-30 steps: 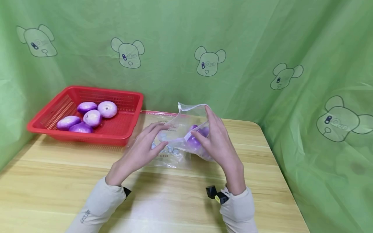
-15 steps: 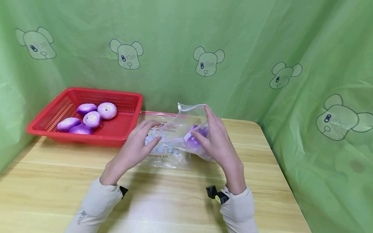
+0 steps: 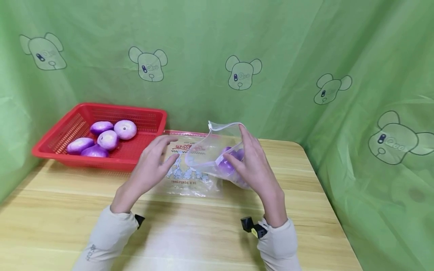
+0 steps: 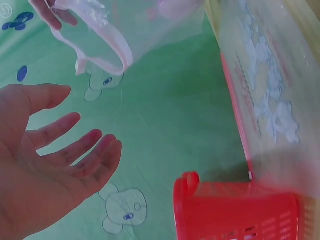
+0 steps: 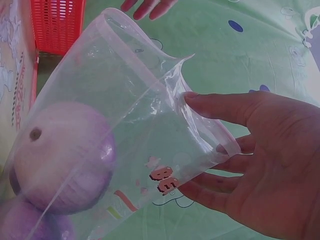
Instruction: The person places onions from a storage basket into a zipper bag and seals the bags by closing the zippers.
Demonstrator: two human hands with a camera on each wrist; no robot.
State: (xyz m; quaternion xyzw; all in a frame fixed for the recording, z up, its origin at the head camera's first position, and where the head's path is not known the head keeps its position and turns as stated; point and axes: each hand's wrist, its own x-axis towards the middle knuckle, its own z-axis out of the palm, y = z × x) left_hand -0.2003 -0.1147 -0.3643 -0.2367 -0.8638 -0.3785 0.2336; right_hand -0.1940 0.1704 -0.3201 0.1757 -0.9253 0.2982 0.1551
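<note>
A clear slider zip bag [image 3: 222, 136] stands tilted with its mouth wide toward the left. Purple onions [image 5: 65, 155] lie in its lower part. My right hand [image 3: 257, 169] holds the bag at the right side of its mouth, thumb at the near edge and fingers at the far one. The right wrist view shows the thumb on the plastic and other fingers behind it. My left hand [image 3: 144, 165] is apart from the bag, fingers spread and slightly bent, with nothing in it. It hovers between the bag and the red basket [image 3: 91, 162].
Several purple onions [image 3: 107, 140] sit in the left half of the basket. A flat printed plastic bag [image 3: 183, 186] with a red top edge lies on the wooden table [image 3: 190, 233], partly under the zip bag. A green curtain [image 3: 196, 90] closes off the back and sides.
My left hand has drawn away from the zip bag's mouth, moving left toward the basket and uncovering more of the printed bag. My right hand and the zip bag stay nearly where they were.
</note>
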